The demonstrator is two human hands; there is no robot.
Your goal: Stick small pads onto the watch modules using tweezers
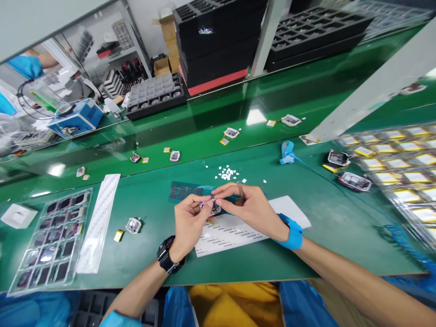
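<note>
Near the middle of the green bench, my left hand (190, 220) pinches a small watch-like device (215, 208) by its left side. My right hand (250, 206) has its fingertips closed on the same device's upper right edge, and a dark, thin tool (241, 193) sticks up between its fingers. A yellow piece hangs just under the device. Beneath both hands lies a white printed sheet (221, 238). A dark green sheet with black stickers (184, 191) is behind my left hand, and small white pieces (227, 173) are scattered beyond the fingers.
At the left are a clear tray of screens (51, 245), a white strip (98, 222) and a device with its battery (133, 225). Battery trays (405, 172), two devices (354, 181) and a blue strap with cord (288, 152) lie right. More devices (231, 132) sit on the strip behind.
</note>
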